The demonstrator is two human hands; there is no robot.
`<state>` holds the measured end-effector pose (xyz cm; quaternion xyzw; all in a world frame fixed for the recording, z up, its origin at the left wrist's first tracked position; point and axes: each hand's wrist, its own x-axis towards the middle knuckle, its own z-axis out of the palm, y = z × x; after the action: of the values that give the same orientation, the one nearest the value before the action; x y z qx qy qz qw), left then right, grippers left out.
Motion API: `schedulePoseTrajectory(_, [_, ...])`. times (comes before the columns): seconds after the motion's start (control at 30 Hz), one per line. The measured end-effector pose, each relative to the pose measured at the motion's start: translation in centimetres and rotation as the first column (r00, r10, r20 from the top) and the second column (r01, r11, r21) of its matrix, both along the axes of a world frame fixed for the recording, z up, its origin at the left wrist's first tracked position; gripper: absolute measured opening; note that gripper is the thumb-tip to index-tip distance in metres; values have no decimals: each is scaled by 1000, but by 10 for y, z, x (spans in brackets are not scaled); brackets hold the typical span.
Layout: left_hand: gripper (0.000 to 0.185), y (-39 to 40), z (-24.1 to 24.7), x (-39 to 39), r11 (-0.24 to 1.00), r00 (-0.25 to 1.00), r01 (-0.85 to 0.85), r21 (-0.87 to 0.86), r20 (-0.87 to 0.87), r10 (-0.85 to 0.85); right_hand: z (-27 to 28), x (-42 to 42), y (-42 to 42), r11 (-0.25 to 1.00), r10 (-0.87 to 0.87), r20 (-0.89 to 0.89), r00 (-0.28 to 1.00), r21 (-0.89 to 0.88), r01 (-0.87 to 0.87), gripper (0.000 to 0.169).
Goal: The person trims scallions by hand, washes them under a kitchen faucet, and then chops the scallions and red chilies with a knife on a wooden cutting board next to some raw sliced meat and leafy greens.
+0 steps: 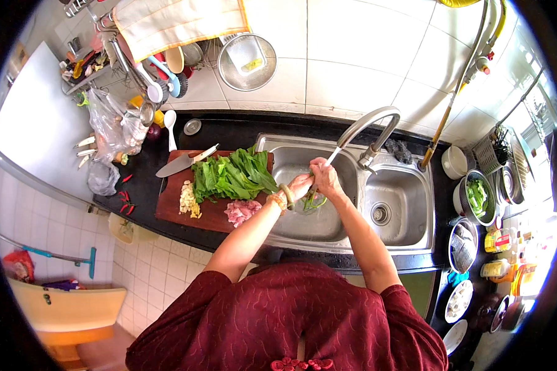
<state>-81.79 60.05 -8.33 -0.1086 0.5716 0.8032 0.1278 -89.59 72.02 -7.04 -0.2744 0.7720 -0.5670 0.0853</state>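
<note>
Water runs from the curved steel faucet [368, 123] onto my two hands over the larger left basin [287, 227] of the steel sink. My left hand [300, 186] and my right hand [324, 178] meet around a small bunch of thin green herbs [313, 202], whose stems hang below. My fingers hide most of the bunch. Left of the sink, a wooden cutting board [209, 225] carries leafy greens [232, 174], cut raw meat [242, 212] and chopped garlic [188, 199], with what looks like ginger beside it. A kitchen knife [178, 164] lies across the board's back left.
Red chilies [126, 204] and plastic bags [104, 125] lie on the left counter. The smaller basin [396, 195] is at right. Farther right stand a colander of cut greens [477, 197], a bowl of fish [463, 246] and a plate of white cubes [459, 301]. Utensils [155, 81] hang from the wall.
</note>
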Motion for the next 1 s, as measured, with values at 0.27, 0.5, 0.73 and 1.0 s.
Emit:
schedulePoseTrajectory(0.27, [30, -11, 2, -3, 977, 995, -9, 214, 99, -13, 17, 3, 7, 995, 1, 115, 993, 101, -12, 21])
schedulePoseTrajectory(0.5, [25, -12, -20, -15, 925, 990, 25, 379, 120, -76, -17, -4, -1, 988, 92, -699, 709, 153, 22, 13])
schedulePoseTrajectory(0.73, [21, -6, -22, -14, 949, 995, -63, 309, 93, 36, 21, 2, -8, 890, 97, -362, 927, 448, 81, 14])
schedulePoseTrajectory(1.0, [21, 8, 1, -13, 937, 999, 35, 347, 18, -44, 32, -19, 4, 982, 97, 520, 849, 87, -165, 29])
